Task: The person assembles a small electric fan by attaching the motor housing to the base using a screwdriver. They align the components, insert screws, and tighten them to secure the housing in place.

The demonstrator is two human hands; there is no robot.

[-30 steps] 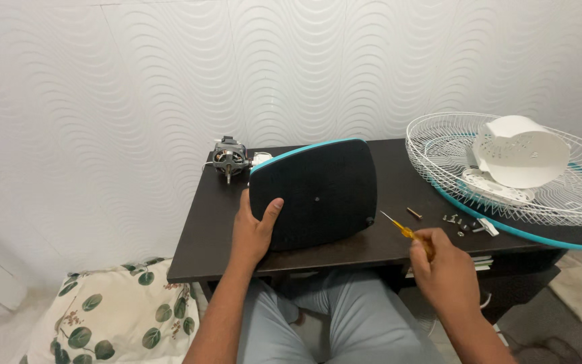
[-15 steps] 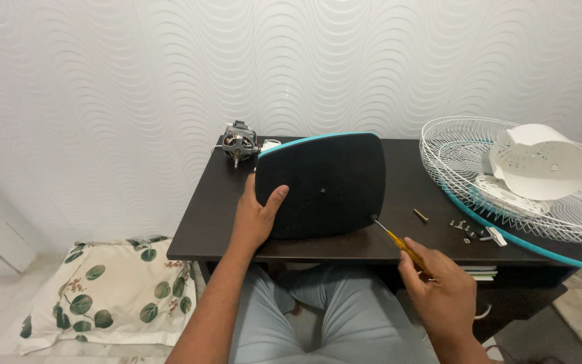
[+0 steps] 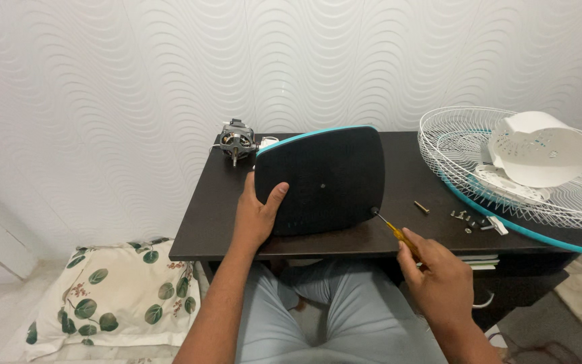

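A black rounded fan base [image 3: 325,176] with a teal rim stands tilted on its edge on the dark table [image 3: 217,209], underside toward me. My left hand [image 3: 256,217] grips its lower left corner, thumb on the black face. My right hand [image 3: 438,278] holds a yellow-handled screwdriver [image 3: 393,231], whose tip touches the base's lower right corner.
An electric motor [image 3: 236,143] sits at the table's back left. White wire fan guards [image 3: 506,175] with a white motor cover [image 3: 540,148] fill the right side. A brass screw [image 3: 422,207] and small metal parts [image 3: 469,219] lie between. A leaf-print cushion [image 3: 116,296] lies on the floor at the left.
My right hand brought the screwdriver from above the table to the base's lower right corner, where its tip now rests. My left hand kept its grip; the camera view shifted slightly.
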